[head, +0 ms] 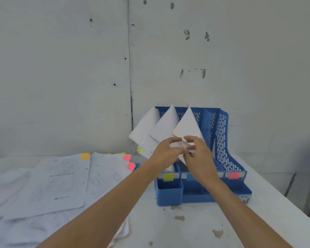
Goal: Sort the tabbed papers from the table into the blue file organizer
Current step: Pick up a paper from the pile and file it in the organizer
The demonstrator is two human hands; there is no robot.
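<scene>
Over organizer (222, 140), hands (165, 151) (199, 155) pinch paper (188, 126) edge

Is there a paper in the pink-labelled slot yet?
No, the slot behind the pink label on the organizer shows only bare blue walls; the three standing papers sit further left.

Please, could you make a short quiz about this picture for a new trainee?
1. True or false: the slot of the blue file organizer behind the pink label holds no paper.
2. How many white sheets stand in the organizer?
3. The left hand and the right hand both hold which sheet: A left, B middle, C right?
Key: 1 true; 2 three; 3 C, the right sheet.
</scene>
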